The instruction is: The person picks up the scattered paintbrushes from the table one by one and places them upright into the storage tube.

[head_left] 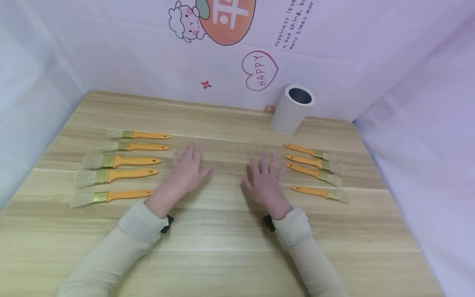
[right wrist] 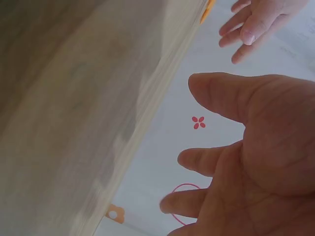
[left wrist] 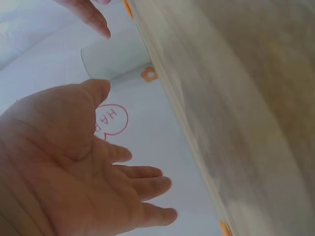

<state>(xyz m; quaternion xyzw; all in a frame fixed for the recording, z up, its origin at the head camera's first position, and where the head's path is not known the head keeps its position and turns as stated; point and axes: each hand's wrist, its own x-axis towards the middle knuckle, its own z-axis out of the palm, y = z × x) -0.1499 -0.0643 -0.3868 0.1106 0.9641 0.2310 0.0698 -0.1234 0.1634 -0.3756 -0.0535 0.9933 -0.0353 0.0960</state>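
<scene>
Both hands' fingers [head_left: 193, 152] splayed flat, empty, over grained wood table [head_left: 230, 247] between orange-handled brushes [head_left: 118, 161]

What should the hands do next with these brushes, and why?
Probably the right hand should reach for the nearest brush: both it and the left hand are open and hold nothing, and the white cup stands close behind the right-side row.

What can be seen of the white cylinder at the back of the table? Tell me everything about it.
The white cylinder is a plain, matte, open-topped tube or cup, with a dark hollow inside. It stands at the far right of the wooden table, against the pink backdrop, just below the "HAPPY" heart; the head view makes it look tilted. Nothing touches it. The nearest brushes lie in front of it, apart. Its material cannot be told.
</scene>
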